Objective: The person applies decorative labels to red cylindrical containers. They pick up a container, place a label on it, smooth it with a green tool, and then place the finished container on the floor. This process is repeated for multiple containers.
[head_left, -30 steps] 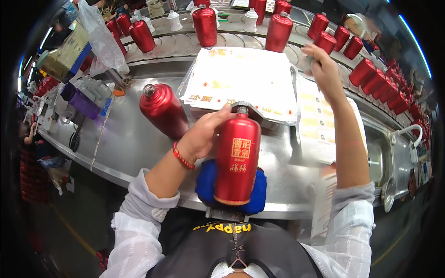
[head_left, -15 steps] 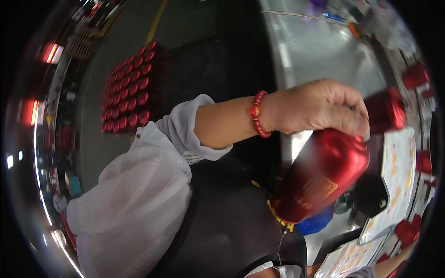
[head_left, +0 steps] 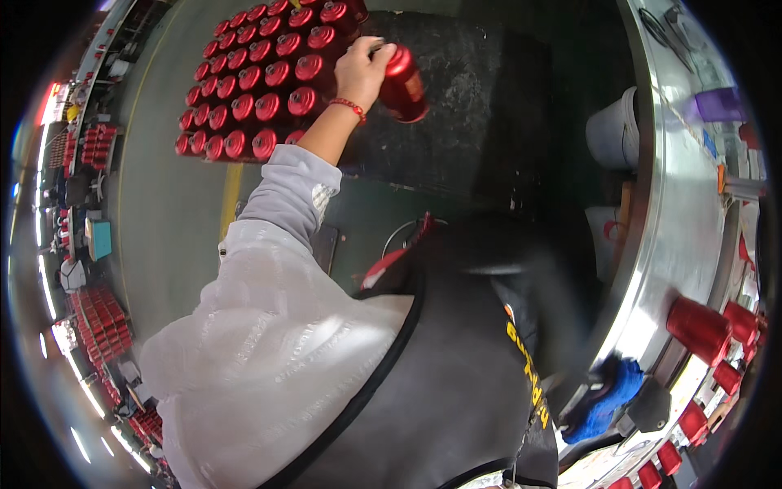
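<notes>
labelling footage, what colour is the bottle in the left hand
The bottle is shiny red; it shows best in the head view.

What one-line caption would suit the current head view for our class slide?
A person's left grip holds a red bottle near its top, beside rows of similar red bottles.

A glossy red bottle [head_left: 404,88] with a faint gold-toned marking is held at its top, tilted. It is poised just beside close-set rows of red bottles [head_left: 278,73], over a dark surface [head_left: 468,98].
</notes>
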`<state>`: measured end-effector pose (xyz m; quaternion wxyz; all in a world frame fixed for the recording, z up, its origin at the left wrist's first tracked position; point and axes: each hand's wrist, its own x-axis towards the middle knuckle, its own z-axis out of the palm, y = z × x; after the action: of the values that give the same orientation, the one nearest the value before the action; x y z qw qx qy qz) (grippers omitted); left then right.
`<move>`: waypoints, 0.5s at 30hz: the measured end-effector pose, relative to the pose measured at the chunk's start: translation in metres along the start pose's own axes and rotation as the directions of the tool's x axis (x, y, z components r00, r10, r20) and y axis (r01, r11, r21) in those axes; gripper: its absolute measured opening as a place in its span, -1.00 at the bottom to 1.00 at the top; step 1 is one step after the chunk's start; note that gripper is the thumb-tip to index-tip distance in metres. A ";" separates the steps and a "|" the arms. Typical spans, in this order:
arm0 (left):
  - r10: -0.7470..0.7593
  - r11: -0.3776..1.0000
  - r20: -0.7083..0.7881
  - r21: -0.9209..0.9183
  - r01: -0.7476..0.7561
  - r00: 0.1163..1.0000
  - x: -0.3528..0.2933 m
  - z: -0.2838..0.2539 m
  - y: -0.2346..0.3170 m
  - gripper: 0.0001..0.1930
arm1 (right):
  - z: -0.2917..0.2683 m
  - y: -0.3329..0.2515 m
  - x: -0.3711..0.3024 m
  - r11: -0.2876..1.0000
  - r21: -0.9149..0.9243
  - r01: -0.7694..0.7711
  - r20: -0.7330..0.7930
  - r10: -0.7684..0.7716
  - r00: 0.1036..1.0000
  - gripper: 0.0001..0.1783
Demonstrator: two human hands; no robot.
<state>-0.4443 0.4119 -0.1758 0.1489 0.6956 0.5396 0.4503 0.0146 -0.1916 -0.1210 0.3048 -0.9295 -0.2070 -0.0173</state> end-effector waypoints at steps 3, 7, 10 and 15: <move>-0.098 0.995 -0.034 0.029 0.099 0.995 0.044 0.017 -0.069 -0.62 | -0.018 -0.002 -0.016 0.994 -0.053 -0.091 -0.063 0.088 0.994 -0.46; -0.099 0.992 -0.029 0.071 0.100 0.995 0.125 0.054 -0.134 -0.59 | -0.042 -0.010 -0.028 0.971 -0.109 -0.211 -0.137 0.196 0.971 -0.47; -0.112 0.967 -0.039 0.228 0.118 0.993 0.182 0.095 -0.183 -0.55 | -0.060 -0.010 -0.034 0.946 -0.140 -0.292 -0.194 0.263 0.945 -0.48; -0.198 0.907 -0.159 0.344 0.242 0.967 0.249 0.148 -0.230 -0.54 | -0.095 -0.008 -0.047 0.906 -0.153 -0.395 -0.269 0.346 0.899 -0.49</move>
<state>-0.4661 0.7591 -0.3007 0.0360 0.6173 0.6959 0.3652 -0.0227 -0.2577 -0.0467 0.2281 -0.9693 0.0151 -0.0901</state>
